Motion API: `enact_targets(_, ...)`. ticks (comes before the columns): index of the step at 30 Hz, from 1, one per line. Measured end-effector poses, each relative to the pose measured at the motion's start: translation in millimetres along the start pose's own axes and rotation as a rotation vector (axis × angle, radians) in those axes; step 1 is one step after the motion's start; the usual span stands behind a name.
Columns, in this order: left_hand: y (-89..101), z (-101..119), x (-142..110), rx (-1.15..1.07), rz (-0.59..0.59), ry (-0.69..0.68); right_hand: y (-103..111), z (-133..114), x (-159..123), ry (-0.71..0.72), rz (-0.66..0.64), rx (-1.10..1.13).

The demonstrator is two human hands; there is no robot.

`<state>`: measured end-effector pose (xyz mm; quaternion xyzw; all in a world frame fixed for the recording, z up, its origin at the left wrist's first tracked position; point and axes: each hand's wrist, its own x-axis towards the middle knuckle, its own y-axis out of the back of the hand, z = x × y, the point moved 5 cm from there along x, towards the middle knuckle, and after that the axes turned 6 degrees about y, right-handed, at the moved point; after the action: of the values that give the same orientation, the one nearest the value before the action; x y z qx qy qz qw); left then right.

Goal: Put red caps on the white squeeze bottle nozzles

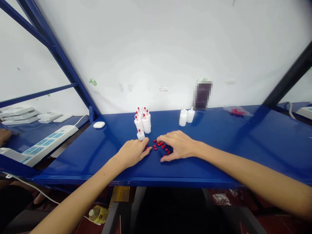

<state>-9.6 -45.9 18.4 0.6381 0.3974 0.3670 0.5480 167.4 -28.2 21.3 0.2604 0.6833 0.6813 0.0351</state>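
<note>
Small red caps (159,144) lie loose on the blue table between my two hands. My right hand (179,144) curves around their right side, thumb and fingers apart, fingertips touching or nearly touching the caps. My left hand (133,152) rests on the table to their left, with thumb and forefinger spread and a red cap partly hidden beside them. Just beyond it stands a white bottle (140,135) with a red tip. Several more red-tipped white bottles (146,124) stand upright in a cluster behind that one.
Two white bottles without red tips, a nearer one (183,118) and another (190,115), stand toward the back. A clear bag of red pieces (237,111) lies at the right. At the left are a white rounded object (98,124) and a power strip (46,144). Another person's hand (4,136) shows far left.
</note>
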Motion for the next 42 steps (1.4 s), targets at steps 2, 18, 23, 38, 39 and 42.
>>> enact_targets(2, -0.9, 7, 8, 0.020, 0.004, -0.031, -1, 3, 2, -0.017, -0.011, -0.033)
enact_targets(18, 2.7, 29, 50, -0.385, 0.111, -0.103, 10, 48, -15, -0.294, 0.265, 0.480)
enact_targets(23, 9.0, 22, 40, -0.455, 0.121, -0.129, 8, 51, -19, -0.229, 0.349, 0.794)
enact_targets(38, 10.3, 16, 26, -0.202, 0.053, -0.212, 6, 49, -12, -0.320, 0.354, 0.773)
enact_targets(39, 9.7, 16, 26, -0.197, 0.052, -0.211, 4, 50, -12, -0.340, 0.338, 0.773)
enact_targets(42, 10.2, 16, 26, -0.212, 0.052, -0.202, 1, 52, -11, -0.398, 0.303, 0.719)
